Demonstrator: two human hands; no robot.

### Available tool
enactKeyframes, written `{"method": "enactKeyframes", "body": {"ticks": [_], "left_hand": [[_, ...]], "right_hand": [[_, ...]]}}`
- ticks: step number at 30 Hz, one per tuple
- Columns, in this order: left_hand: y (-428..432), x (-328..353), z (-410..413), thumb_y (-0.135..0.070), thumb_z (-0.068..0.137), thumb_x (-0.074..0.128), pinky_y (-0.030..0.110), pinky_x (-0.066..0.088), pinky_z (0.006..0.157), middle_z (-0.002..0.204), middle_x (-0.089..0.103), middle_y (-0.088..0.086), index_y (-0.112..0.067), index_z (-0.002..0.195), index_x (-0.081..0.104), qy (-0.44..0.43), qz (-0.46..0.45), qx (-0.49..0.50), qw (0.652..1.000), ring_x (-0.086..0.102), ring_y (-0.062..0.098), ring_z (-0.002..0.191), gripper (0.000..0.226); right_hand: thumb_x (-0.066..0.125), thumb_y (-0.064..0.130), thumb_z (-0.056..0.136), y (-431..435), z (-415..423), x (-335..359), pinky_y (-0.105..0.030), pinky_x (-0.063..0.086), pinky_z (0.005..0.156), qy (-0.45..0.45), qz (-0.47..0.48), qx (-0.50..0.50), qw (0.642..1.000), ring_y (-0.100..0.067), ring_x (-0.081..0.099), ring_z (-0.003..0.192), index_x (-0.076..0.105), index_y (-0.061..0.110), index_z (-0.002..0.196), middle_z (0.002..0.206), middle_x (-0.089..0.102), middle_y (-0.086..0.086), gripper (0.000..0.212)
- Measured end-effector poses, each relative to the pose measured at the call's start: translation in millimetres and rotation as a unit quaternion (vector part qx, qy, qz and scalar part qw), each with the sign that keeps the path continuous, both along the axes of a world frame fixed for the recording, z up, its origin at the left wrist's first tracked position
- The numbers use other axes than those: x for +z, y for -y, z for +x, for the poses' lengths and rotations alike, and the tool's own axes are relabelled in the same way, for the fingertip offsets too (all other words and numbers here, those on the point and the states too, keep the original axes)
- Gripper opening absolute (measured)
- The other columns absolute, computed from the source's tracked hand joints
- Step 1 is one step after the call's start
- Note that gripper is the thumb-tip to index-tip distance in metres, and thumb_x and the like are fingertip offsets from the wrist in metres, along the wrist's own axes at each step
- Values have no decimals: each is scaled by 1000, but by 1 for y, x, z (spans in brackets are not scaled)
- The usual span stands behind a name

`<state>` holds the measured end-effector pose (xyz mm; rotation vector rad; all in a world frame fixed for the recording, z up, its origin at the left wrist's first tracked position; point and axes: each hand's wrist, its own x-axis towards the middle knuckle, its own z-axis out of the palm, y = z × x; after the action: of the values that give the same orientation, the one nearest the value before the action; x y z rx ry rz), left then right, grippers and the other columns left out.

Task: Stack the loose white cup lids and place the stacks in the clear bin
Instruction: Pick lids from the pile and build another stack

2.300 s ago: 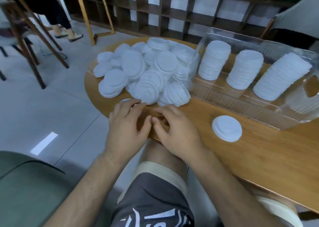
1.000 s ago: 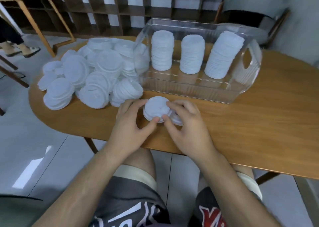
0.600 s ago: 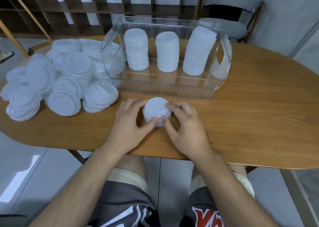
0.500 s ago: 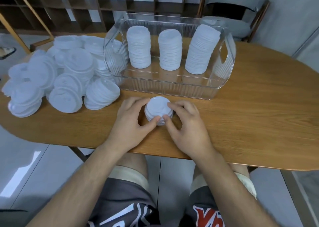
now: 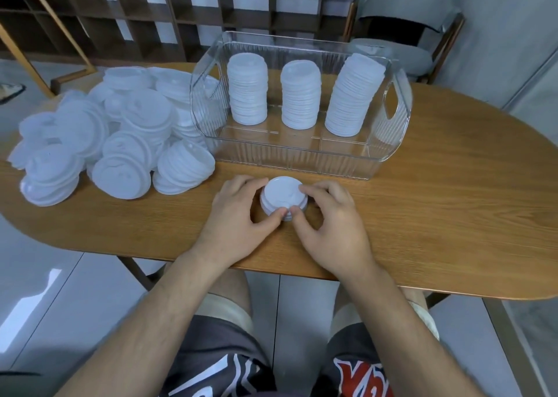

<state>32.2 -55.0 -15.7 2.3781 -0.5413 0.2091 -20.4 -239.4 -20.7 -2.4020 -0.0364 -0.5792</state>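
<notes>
Stack of lids on bench, clasped by left grip and right grip; square rims before lifting.

Oval wooden tabletop, light brown grain, fills mid-frame; near edge rounded.
Dark wooden shelving of open cubbies along the top, white wall showing through.
Chair upper right, behind the tabletop: wooden frame, grey seat cushion, grey cloth draped over the back.
Slanted yellow furniture legs upper left, standing on the floor.
Grey tiled floor, glossy, lower left and under the tabletop.
Dark shorts with white and red print at bottom centre.
</notes>
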Motion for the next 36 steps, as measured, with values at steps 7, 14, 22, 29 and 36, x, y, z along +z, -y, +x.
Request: {"method": "enactKeyframes", "body": {"ticks": [7, 14, 22, 29, 36], "left_hand": [[-19, 18, -6, -50, 93, 53, 27, 41, 107, 126, 59, -2, -11, 132, 62, 57, -37, 28, 997, 54, 14, 120, 57], [-69, 48, 4, -43, 96, 51, 36, 46, 102, 122, 60, 1, -11, 131, 62, 105, -61, 104, 987, 55, 17, 117, 49], [-134, 72, 33, -38, 96, 62, 27, 28, 102, 135, 53, 4, -14, 138, 57, 123, 4, 234, 964, 45, 21, 127, 49], [-171, 57, 30, -45, 94, 64, 44, 28, 114, 151, 38, 7, -15, 146, 48, 66, 17, 303, 950, 32, 26, 141, 62], [-211, 65, 60, -56, 92, 60, 44, 18, 119, 162, 30, 9, -19, 157, 28, 35, 42, 314, 948, 23, 28, 149, 81]], "right_hand": [[56, 40, 93, -32, 13, 29, -36, 51, 93, 25, -14, 32, 999, -16, 55, 112, 70, 16, 121, 117, 62, 4, 39], [62, 28, 95, -96, 52, 58, -34, 52, 87, 57, -15, 104, 993, -19, 59, 104, 69, 16, 122, 115, 64, 3, 31], [61, 29, 98, -166, 100, 83, -36, 50, 92, 30, -43, 172, 984, -23, 58, 111, 63, 12, 133, 127, 61, -1, 39], [59, 31, 99, -201, 107, 78, -38, 43, 103, -3, -101, 184, 978, -23, 46, 126, 57, 15, 140, 136, 56, -1, 45], [58, 34, 98, -235, 132, 91, -34, 33, 108, 11, -169, 191, 967, -20, 37, 130, 51, 18, 146, 145, 51, 5, 50]]}}
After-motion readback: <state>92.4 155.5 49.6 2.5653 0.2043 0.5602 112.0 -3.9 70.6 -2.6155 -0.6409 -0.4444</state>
